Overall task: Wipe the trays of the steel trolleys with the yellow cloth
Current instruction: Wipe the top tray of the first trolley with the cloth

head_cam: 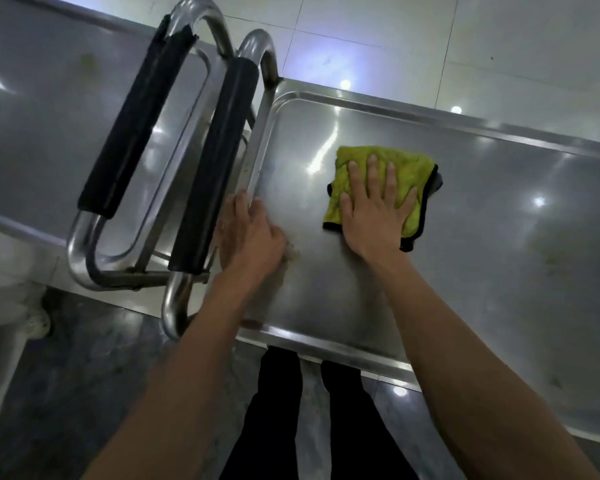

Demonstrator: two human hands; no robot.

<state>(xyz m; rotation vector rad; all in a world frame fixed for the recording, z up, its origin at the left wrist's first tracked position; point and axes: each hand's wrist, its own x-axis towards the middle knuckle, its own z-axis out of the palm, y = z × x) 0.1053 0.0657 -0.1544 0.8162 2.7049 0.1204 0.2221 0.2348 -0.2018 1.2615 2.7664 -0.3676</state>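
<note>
A folded yellow cloth [413, 174] with a black hem lies on the top tray [499, 237] of the steel trolley in front of me. My right hand [378, 209] presses flat on the cloth with straight, spread fingers. My left hand [253, 237] rests on the tray's left part, its fingers reaching onto the raised left rim beside the handle. A second steel trolley's tray [49, 116] stands to the left.
Two steel push handles with black foam grips [219, 164] [136, 126] stand side by side between the two trolleys. White floor tiles [465, 39] lie beyond the tray; dark floor and my black trouser legs [281, 410] show below its near edge.
</note>
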